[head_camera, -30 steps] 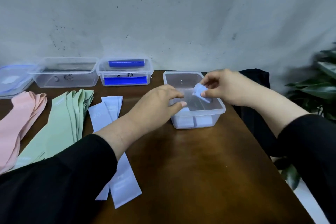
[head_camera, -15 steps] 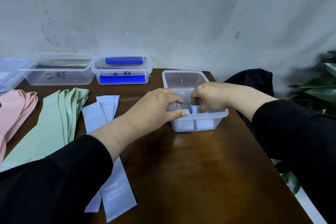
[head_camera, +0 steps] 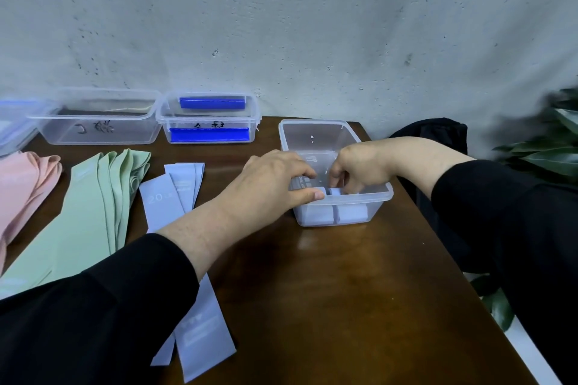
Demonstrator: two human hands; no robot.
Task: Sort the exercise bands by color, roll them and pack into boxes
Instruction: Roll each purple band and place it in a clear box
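A clear plastic box [head_camera: 312, 130] stands at the table's right rear with rolled lavender bands [head_camera: 316, 212] packed along its near wall. My right hand [head_camera: 359, 169] reaches down inside the box, its fingers curled on a rolled lavender band [head_camera: 335, 191]. My left hand [head_camera: 275, 178] grips the box's left near rim, thumb over the edge. Flat lavender bands [head_camera: 162, 200] lie on the table under my left forearm. Green bands [head_camera: 103, 197] and pink bands [head_camera: 22, 184] lie further left.
Along the wall stand a clear labelled box [head_camera: 100, 122], a lidded box with blue clips [head_camera: 209, 119] and a lid stack [head_camera: 12, 125] at far left. A black cloth [head_camera: 431, 131] hangs past the table's right edge. A leafy plant [head_camera: 550, 147] stands at right.
My right hand has carried the rolled lavender band from above the box rim down into the box. My left hand has stayed on the box's rim.
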